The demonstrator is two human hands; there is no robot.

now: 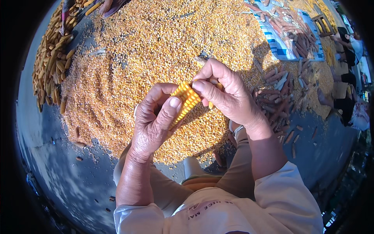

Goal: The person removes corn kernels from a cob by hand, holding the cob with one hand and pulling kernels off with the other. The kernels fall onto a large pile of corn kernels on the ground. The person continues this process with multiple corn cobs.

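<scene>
My left hand (156,117) grips an ear of yellow corn (188,101), its thumb lying along the near side. The ear slants up to the right, and rows of kernels still sit on the part that shows. Its lower end is partly hidden by the hand. At the upper right side of the ear, my right hand (226,93) has thumb and forefinger pinched together. Several loose corn kernels (215,84) show within its curled fingers. Below both hands spreads a wide layer of shelled corn kernels (140,58).
Unshelled ears are heaped (51,67) at the left. Bare reddish cobs (277,93) lie at the right, with more on a blue-and-white sheet (273,44). Other people (349,52) sit at the far right; another person's hand (105,6) shows at the top. Grey paving (67,175) borders the corn.
</scene>
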